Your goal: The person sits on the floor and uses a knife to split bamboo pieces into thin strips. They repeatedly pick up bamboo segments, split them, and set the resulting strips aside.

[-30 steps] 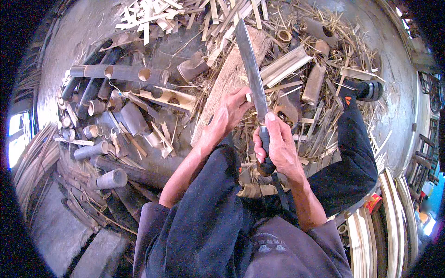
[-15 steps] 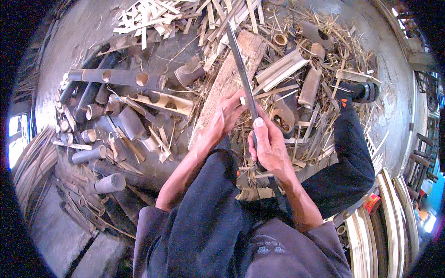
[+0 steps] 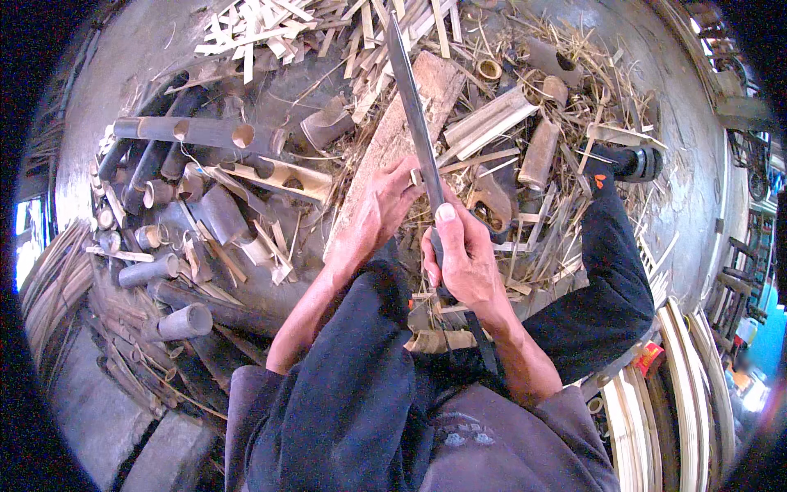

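Gripping the handle, the right hand (image 3: 463,262) is closed around a long blade (image 3: 414,115) pointing toward twelve o'clock. A small bamboo piece (image 3: 416,175) is pinched against the blade by the left hand (image 3: 381,209), above a wooden block (image 3: 410,107).

The right hand (image 3: 466,261) wraps the long blade's (image 3: 414,115) handle, so the grip is out of sight. Under the left hand (image 3: 379,215), whatever the fingers pinch against the wooden block (image 3: 402,131) is too small to tell. The blade's tip blurs into the scattered splints (image 3: 246,37) up top.
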Available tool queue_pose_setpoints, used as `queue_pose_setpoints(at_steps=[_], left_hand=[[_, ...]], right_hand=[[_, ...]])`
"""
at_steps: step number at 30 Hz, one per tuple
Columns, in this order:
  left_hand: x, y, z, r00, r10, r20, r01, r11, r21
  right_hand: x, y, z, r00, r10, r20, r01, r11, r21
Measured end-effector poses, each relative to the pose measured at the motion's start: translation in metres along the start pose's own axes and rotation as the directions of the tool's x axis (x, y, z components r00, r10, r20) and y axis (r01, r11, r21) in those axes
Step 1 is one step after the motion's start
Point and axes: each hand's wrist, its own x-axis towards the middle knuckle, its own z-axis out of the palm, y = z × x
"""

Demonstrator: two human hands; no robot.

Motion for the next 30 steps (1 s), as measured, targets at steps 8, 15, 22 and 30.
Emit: queue_pose_setpoints(at_steps=[8, 15, 22, 30], left_hand=[[0.007, -0.005, 0.002, 0.998, -0.04, 0.042, 0.039, 0.999, 0.023], [0.0, -0.021, 0.012, 1.0, -0.011, 0.014, 0.015, 0.964, -0.267], [0.0, -0.014, 0.009, 0.998, 0.002, 0.056, 0.014, 0.955, -0.295], [-0.001, -0.029, 0.015, 1.0, 0.001, 0.01, 0.001, 0.983, -0.184]], right_hand=[[-0.002, -0.003, -0.007, 0.984, 0.165, -0.074, -0.157, 0.983, 0.1], [-0.003, -0.001, -0.005, 0.982, 0.179, -0.056, -0.172, 0.978, 0.117], [-0.003, -0.003, -0.007, 0.981, 0.187, -0.047, -0.18, 0.976, 0.124], [-0.004, -0.003, -0.007, 0.978, 0.198, -0.064, -0.19, 0.974, 0.124]])
